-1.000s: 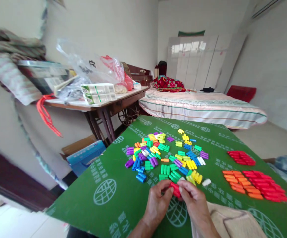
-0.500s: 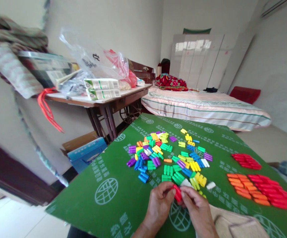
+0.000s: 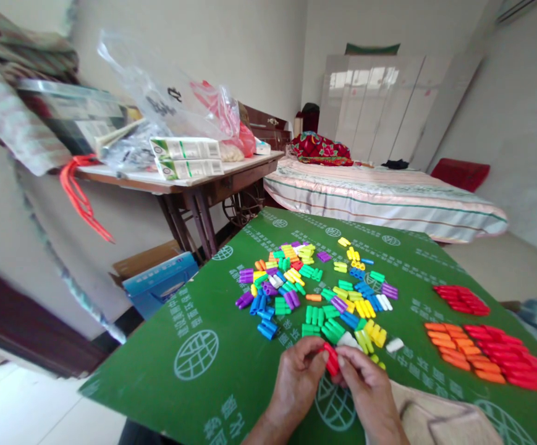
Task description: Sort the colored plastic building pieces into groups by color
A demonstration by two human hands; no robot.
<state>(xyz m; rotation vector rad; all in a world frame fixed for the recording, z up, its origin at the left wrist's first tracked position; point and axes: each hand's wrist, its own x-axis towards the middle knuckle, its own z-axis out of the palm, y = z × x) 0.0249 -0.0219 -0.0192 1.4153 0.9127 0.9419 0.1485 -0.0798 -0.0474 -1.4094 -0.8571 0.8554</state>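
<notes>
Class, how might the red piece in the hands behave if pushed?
The red piece is probably light, as the left hand and right hand merely pinch it. It seems stiff, showing no visible sag. It might slide on the smooth-looking green tabletop.

The piece (image 3: pixel 332 361) between the fingers (image 3: pixel 350 361) is bright red. Beneath them I see a green board (image 3: pixel 238 364) printed with pale globes (image 3: pixel 196 354); far beyond, a striped pale bedspread (image 3: pixel 379 193).

Loose tubes (image 3: pixel 315 316) on the counter (image 3: pixel 245 377), rows of tubes (image 3: pixel 511 353) at right, bed (image 3: pixel 384 194) behind, closet (image 3: pixel 374 120) behind the bed
</notes>
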